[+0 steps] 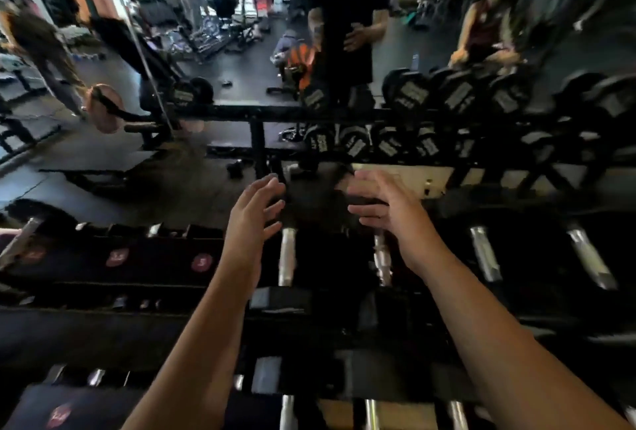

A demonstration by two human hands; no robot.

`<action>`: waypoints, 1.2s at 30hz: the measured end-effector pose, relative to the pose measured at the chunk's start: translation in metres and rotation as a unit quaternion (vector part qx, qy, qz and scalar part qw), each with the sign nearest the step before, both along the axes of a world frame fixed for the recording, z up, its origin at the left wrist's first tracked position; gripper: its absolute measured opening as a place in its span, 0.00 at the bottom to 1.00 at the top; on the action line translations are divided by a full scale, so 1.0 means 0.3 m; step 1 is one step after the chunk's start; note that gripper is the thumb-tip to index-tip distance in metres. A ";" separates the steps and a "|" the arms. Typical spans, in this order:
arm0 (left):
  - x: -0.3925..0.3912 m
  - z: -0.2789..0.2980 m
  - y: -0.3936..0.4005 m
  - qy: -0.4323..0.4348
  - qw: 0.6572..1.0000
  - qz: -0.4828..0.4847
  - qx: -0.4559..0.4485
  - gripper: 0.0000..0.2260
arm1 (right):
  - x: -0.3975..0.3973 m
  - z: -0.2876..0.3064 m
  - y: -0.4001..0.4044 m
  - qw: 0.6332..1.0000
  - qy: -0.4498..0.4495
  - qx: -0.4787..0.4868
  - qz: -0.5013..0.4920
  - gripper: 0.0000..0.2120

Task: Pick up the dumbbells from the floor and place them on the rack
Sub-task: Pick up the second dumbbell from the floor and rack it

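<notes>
A blurred, wide-angle view looks down over a tiered dumbbell rack [103,312] standing in front of a gym mirror. 2 bare forearms reach forward from the bottom of the view.

The left hand [253,219] is open, fingers spread and slightly curled, palm turned inward toward the other hand. The right hand [385,202] is open too, fingers extended and loosely parted, palm facing left. The 2 hands are apart, with a clear gap between them, and neither grips anything. They hover above the top tier of the rack, over a dark dumbbell head [316,202] that shows in the gap; whether either hand touches it cannot be told through the blur.

The dumbbells [485,254] lie side by side on the rack with chrome handles pointing away from the viewer. One handle [287,255] sits just below the left hand, another [382,257] below the right wrist. To the left, smaller dumbbells carry round pink number labels [202,262], one reading 5.

The mirror [241,61] reflects rows of dumbbells, dark rubber flooring, benches and a person in dark clothing [349,16] standing at the rack.
</notes>
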State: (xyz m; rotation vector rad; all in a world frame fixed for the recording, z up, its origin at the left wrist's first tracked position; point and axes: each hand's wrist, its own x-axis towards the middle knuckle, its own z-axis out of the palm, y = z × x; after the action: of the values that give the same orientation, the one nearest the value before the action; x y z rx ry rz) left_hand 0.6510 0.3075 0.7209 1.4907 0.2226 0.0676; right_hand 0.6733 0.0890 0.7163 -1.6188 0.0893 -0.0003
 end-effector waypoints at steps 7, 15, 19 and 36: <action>-0.113 0.065 -0.432 -0.030 0.983 -0.179 0.024 0.13 | -0.351 0.017 -0.423 0.987 0.015 0.045 -0.152 0.15; -0.356 0.089 -0.800 -0.020 0.931 -0.360 0.055 0.14 | -0.860 -0.042 -0.657 0.945 0.028 0.059 -0.320 0.16; -0.523 0.079 -0.969 -0.011 0.894 -0.444 0.052 0.11 | -1.105 -0.070 -0.745 0.920 0.022 0.053 -0.387 0.15; -1.387 -0.030 -1.740 0.028 0.808 -0.582 0.086 0.23 | -2.098 -0.116 -1.298 0.861 0.012 0.045 -0.507 0.20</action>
State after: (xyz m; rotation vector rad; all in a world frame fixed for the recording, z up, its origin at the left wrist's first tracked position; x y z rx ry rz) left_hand 0.2350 -0.2146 0.7119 1.5863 -0.6971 -0.9715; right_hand 0.0440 -0.3005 0.6815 -1.3124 0.9403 -0.7780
